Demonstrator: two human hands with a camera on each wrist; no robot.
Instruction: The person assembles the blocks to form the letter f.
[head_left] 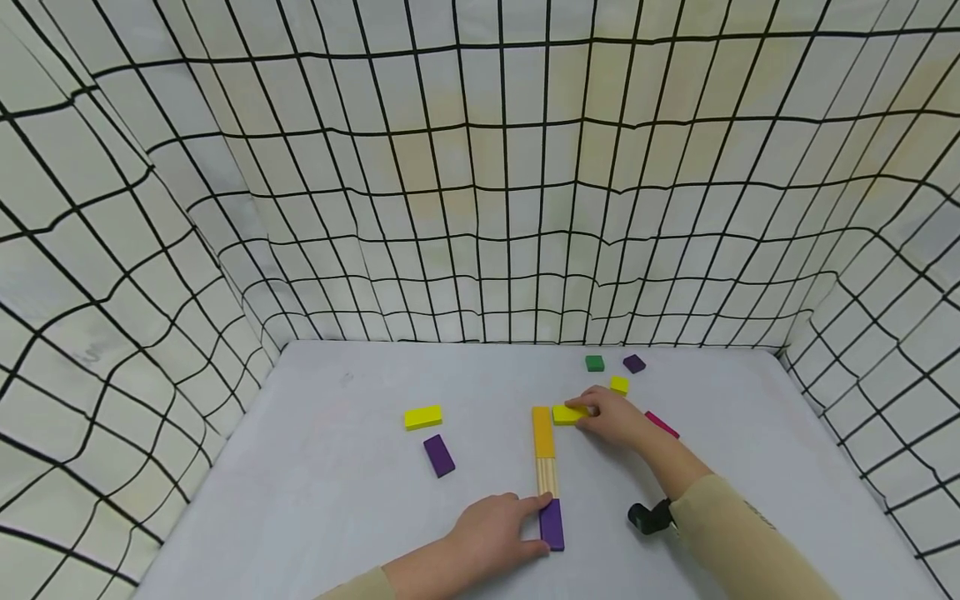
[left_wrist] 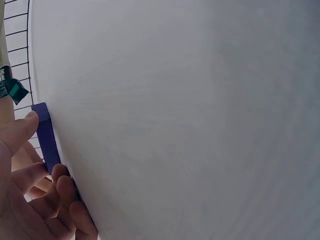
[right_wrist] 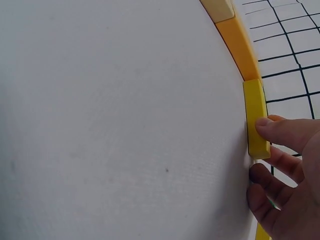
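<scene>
In the head view a straight column runs toward me: an orange block, a pale ribbed wooden-looking piece and a purple block. My left hand holds the purple block with thumb and a finger at its two ends, as the left wrist view also shows on the purple block. A yellow block lies crosswise beside the orange block's far end. My right hand pinches that yellow block; in the right wrist view the thumb presses on the yellow block, close to the orange block.
Left of the column lie another yellow block and another purple block. Farther back are a green block, a dark purple block and a small yellow block. A red piece is partly behind my right arm. Black netting surrounds the table.
</scene>
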